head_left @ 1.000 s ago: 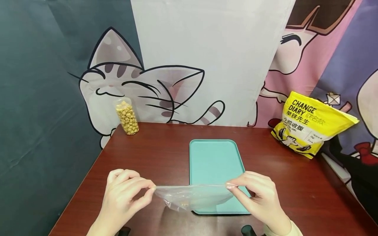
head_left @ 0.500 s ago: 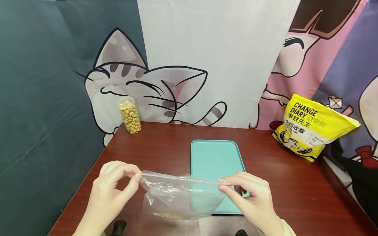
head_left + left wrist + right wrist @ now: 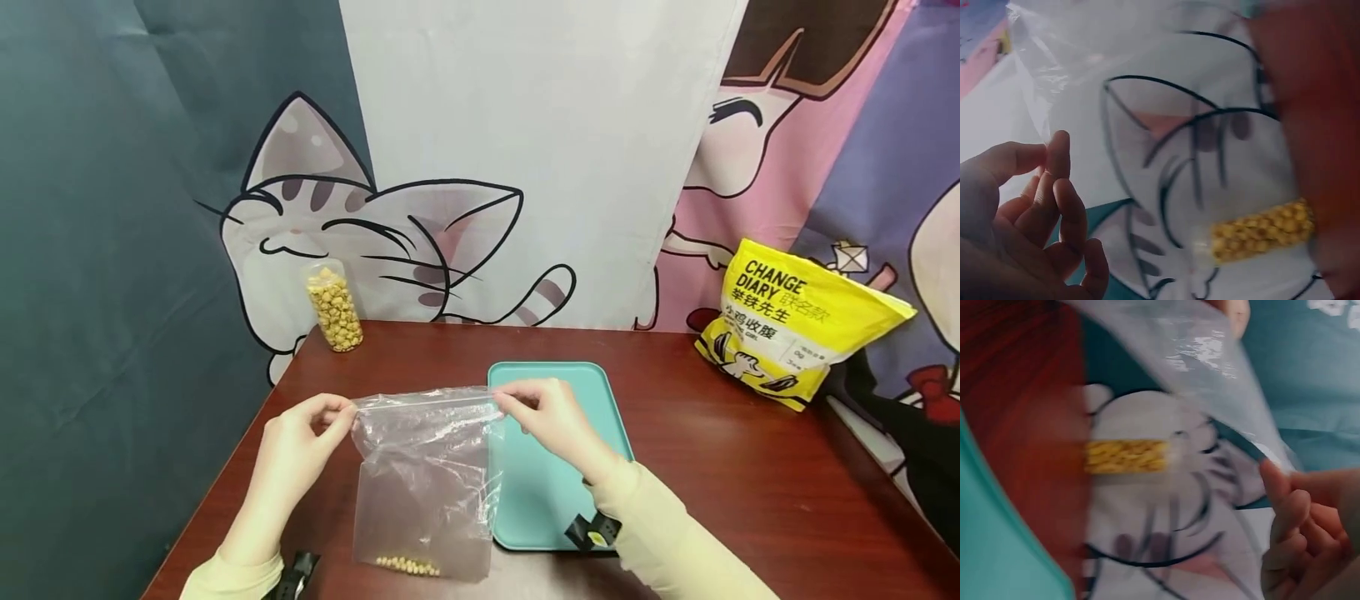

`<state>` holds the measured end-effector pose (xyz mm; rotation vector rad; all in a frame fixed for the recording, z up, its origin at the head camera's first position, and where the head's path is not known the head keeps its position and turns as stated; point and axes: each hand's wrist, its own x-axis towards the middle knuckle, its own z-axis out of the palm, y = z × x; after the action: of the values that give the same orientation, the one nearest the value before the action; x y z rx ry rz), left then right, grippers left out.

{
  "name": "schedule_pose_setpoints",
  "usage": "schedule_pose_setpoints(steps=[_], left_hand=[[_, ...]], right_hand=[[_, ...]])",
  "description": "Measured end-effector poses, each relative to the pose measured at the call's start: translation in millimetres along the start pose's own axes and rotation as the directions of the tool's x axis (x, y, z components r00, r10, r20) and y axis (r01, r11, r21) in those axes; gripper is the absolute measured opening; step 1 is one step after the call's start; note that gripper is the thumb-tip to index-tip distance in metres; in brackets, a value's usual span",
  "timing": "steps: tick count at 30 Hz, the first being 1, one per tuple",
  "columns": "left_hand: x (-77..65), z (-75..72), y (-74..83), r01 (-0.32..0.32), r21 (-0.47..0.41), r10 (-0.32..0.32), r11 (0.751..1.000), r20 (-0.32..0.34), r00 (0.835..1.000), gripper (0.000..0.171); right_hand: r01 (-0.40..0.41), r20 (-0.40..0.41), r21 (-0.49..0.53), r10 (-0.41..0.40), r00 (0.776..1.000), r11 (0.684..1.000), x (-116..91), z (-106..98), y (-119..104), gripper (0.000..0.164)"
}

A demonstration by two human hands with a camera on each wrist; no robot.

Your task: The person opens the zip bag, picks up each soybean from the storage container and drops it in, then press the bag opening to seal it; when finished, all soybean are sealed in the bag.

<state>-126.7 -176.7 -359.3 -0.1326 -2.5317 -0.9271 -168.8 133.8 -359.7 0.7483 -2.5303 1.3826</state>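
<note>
A clear zip bag (image 3: 423, 483) hangs over the table between both hands, a few small yellow-beige pieces (image 3: 407, 566) lying along its bottom edge. My left hand (image 3: 303, 442) pinches the zip strip at the bag's top left corner between thumb and forefinger. At the top right corner my right hand (image 3: 551, 421) pinches the same strip. In the left wrist view the thumb and forefinger meet on the film, the other fingers of the left hand (image 3: 1041, 212) loosely bent. The right wrist view has the right hand (image 3: 1310, 525) gripping the bag's corner.
A turquoise tray (image 3: 555, 492) lies at the middle, partly behind the bag and right forearm. A clear jar of yellow pieces (image 3: 335, 312) stands at the back left corner. A yellow printed bag (image 3: 795, 325) stands at the back right, before the cartoon backdrop (image 3: 480, 108).
The bag has risen and swung from nearly edge-on to hanging full length. Both hands moved up and left, the right one more, and they are closer together.
</note>
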Motion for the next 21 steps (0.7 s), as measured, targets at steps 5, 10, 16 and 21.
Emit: schedule_pose_setpoints(steps=[5,10,16,21], left_hand=[[19.4,21.7,-22.2,0.016,0.051,-0.02,0.999,0.075,0.997,0.009],[36.4,39.4,-42.6,0.012,0.085,-0.024,0.996,0.145,0.989,0.009],[55.8,63.7,-61.6,0.003,0.192,-0.04,0.981,0.19,0.981,0.007],[70.7,87.7,-73.1,-0.012,0.297,-0.056,0.955,0.219,0.974,0.006]], right_hand=[[-0.104,-0.019,-0.034,0.103,0.994,0.994,21,21,26,0.011],[-0.121,-0.023,-0.065,0.12,0.993,0.99,39,37,55,0.004],[-0.147,-0.022,-0.068,0.146,0.989,0.987,55,52,82,0.005],[-0.174,-0.009,-0.087,0.173,0.985,0.981,66,63,101,0.005]])
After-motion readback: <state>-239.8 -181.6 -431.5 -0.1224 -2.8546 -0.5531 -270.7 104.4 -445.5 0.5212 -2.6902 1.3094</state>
